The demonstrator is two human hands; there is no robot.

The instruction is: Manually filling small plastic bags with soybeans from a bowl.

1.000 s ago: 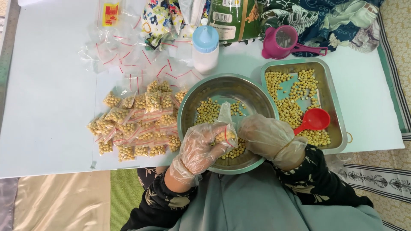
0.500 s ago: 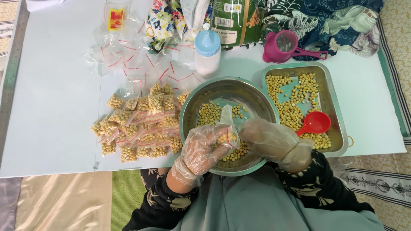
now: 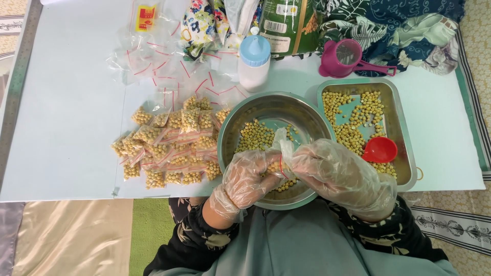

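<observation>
your left hand [image 3: 249, 176] and right hand [image 3: 341, 176], both in clear plastic gloves, pinch a small clear zip bag [image 3: 281, 153] part-filled with yellow beans over the round steel bowl [image 3: 232, 130], a pile of filled packets [image 3: 171, 143] lies on the pale counter [image 3: 61, 117], and loose beans remain in the rectangular steel tray [image 3: 404, 110].
</observation>
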